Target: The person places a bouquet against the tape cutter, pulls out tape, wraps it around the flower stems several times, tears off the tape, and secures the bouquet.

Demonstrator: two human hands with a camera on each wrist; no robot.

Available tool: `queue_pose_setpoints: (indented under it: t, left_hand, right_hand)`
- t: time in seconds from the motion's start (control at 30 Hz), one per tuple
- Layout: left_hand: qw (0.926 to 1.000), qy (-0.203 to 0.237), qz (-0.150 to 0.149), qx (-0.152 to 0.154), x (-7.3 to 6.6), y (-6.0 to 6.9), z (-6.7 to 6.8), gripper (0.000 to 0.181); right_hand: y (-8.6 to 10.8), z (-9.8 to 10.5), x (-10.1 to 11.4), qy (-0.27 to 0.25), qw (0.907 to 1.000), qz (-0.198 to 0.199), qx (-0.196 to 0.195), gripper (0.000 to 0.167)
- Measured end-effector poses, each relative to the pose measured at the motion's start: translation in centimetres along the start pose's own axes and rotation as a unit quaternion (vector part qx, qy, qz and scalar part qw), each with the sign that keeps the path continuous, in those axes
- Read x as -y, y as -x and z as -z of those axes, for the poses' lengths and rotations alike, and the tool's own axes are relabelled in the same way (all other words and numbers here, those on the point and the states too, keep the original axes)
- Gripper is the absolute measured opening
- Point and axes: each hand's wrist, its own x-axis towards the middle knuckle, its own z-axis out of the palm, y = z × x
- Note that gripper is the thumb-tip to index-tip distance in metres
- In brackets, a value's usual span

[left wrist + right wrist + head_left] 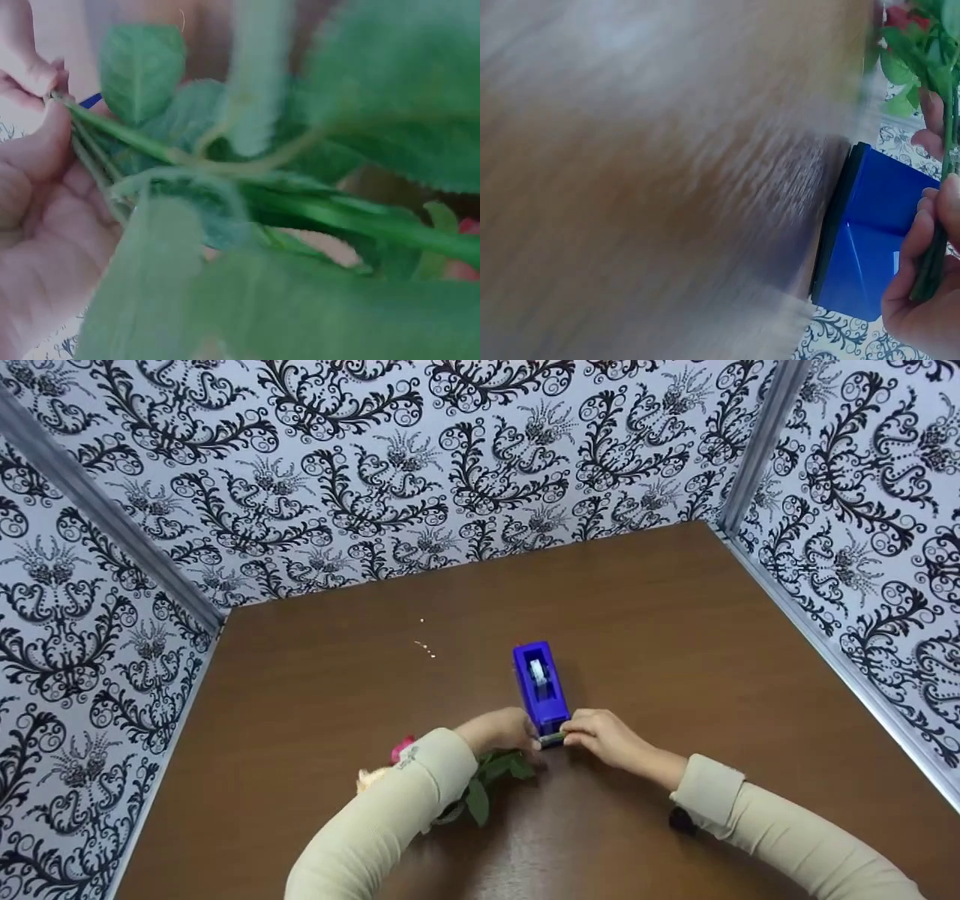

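Note:
A bunch of flowers lies across my left hand (pixel 501 730), which holds its green stems (pixel 127 135) between thumb and fingers. Its leaves (pixel 478 801) hang under the left forearm, and a pink bloom (pixel 403 748) and a pale peach bloom (pixel 370 778) show beyond the sleeve. My right hand (pixel 606 740) grips the lower stem ends (pixel 931 270) with thumb and curled fingers. Both hands meet at the near end of a blue tape dispenser (pixel 546 706), which bears a roll of tape (pixel 538 671). Leaves cover much of the left wrist view.
The brown table (pixel 637 607) is bounded by patterned wall panels (pixel 465 457) at the back and sides. Small white scraps (pixel 426 649) lie left of the dispenser. A small dark object (pixel 681 820) sits partly under the right sleeve.

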Motion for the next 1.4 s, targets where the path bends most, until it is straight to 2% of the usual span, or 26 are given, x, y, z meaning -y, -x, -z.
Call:
queue_pose_setpoints:
  t: [0.17, 0.27, 0.43, 0.53, 0.67, 0.77, 0.87, 0.97, 1.13, 1.17, 1.23, 1.3, 1.4]
  left_hand:
    - [0.9974, 0.019, 0.013, -0.068, -0.4, 0.3, -0.6, 0.017]
    - [0.9943, 0.024, 0.007, -0.104, -0.6, 0.5, -1.0, 0.014]
    - [0.9863, -0.031, -0.018, -0.161, -0.7, 0.6, -1.9, 0.008]
    - [0.9779, -0.069, -0.026, -0.196, -0.8, 0.7, -2.4, 0.007]
    - [0.9568, -0.155, -0.040, -0.243, -1.0, 0.9, -3.0, 0.007]
    - [0.9321, -0.238, -0.050, -0.269, -1.0, 0.8, -3.4, 0.005]
    - [0.9115, -0.289, -0.060, -0.286, -1.0, 0.7, -3.7, 0.005]
    - [0.8999, -0.309, -0.067, -0.300, -1.1, 0.6, -4.0, 0.005]
    - [0.8873, -0.334, -0.067, -0.311, -1.4, 0.6, -4.2, 0.006]
    - [0.8871, -0.337, -0.066, -0.309, -1.5, 0.6, -4.2, 0.007]
    - [0.8933, -0.328, -0.061, -0.301, -1.6, 0.6, -4.1, 0.009]
    - [0.9128, -0.287, -0.052, -0.285, -1.6, 0.5, -3.7, 0.013]
    - [0.9454, -0.190, -0.034, -0.263, -1.5, 0.3, -3.0, 0.017]
  right_hand:
    - [-0.4, 0.7, 0.4, -0.008, 0.9968, -0.069, 0.041, 0.010]
    - [-0.7, 1.2, 0.6, 0.002, 0.9931, -0.089, 0.076, 0.011]
    - [-1.1, 1.7, 0.5, 0.004, 0.9875, -0.100, 0.121, 0.019]
    - [-1.2, 1.7, 0.6, 0.005, 0.9849, -0.113, 0.132, 0.021]
    - [-1.3, 1.4, 0.7, 0.018, 0.9840, -0.130, 0.120, 0.022]
    - [-1.2, 1.2, 0.9, 0.025, 0.9844, -0.134, 0.111, 0.025]
    - [-1.3, 1.2, 1.1, 0.031, 0.9850, -0.133, 0.105, 0.027]
    - [-1.5, 1.2, 1.2, 0.035, 0.9848, -0.137, 0.101, 0.030]
    - [-1.7, 1.1, 1.1, 0.021, 0.9852, -0.149, 0.082, 0.030]
    - [-1.7, 1.1, 1.0, 0.015, 0.9858, -0.150, 0.074, 0.029]
    - [-1.6, 1.0, 0.9, 0.002, 0.9862, -0.154, 0.061, 0.027]
    - [-1.4, 0.9, 0.8, -0.007, 0.9873, -0.151, 0.048, 0.025]
    - [-1.1, 0.7, 0.6, -0.006, 0.9906, -0.132, 0.035, 0.021]
